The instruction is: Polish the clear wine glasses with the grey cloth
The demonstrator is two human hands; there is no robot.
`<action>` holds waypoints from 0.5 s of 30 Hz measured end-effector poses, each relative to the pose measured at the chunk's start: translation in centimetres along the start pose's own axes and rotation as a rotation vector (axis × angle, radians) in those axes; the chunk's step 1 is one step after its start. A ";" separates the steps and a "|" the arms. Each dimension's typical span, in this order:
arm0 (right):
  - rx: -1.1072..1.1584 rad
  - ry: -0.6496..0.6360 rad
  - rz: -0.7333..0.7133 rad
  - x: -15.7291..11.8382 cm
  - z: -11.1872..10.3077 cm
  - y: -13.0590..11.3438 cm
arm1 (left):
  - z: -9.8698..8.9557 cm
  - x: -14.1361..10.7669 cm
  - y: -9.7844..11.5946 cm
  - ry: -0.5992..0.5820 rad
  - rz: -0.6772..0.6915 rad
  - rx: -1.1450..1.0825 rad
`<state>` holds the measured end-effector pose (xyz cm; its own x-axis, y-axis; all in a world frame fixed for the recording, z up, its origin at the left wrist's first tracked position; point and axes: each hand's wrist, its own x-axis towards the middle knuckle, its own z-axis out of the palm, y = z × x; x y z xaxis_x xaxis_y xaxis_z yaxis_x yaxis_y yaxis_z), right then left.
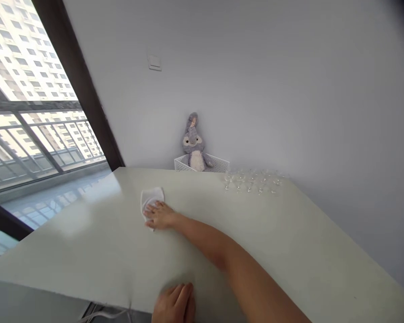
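Observation:
A white cloth (152, 196) lies on the pale table, left of the middle. My right hand (159, 215) rests flat on it, fingers spread and pointing left, palm down over the cloth's lower right part. That palm hides some of the cloth. Close to the table's front edge is my left hand (175, 303), its fingers curled in and knuckles up. Nothing shows in its grasp, and it is well apart from the cloth.
Several clear stemmed glasses (250, 181) stand along the table's back right. Behind the back edge, a white perforated basket (218, 164) holds a grey plush toy (194, 142). A wall borders the back and right. Cables (111, 314) hang below the front edge.

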<state>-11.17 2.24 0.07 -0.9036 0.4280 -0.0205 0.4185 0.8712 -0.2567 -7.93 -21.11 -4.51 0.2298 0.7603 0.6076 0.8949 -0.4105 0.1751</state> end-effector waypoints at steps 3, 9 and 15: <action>-0.034 0.054 -0.281 -5.3 1.5 -2.7 | -1.3 0.3 -0.2 0.004 -0.079 -0.120; -0.048 0.157 -0.448 -19.6 1.2 -2.6 | -3.5 3.4 -3.5 -0.010 -0.115 -0.121; 0.017 0.142 -0.110 -32.1 -0.4 -0.3 | -1.5 6.2 -5.0 -0.363 0.070 0.023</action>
<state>17.72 -11.62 1.22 -0.9212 0.3610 0.1453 0.3150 0.9109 -0.2665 -11.52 -15.16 -0.48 0.4078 0.8616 0.3023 0.8796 -0.4595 0.1232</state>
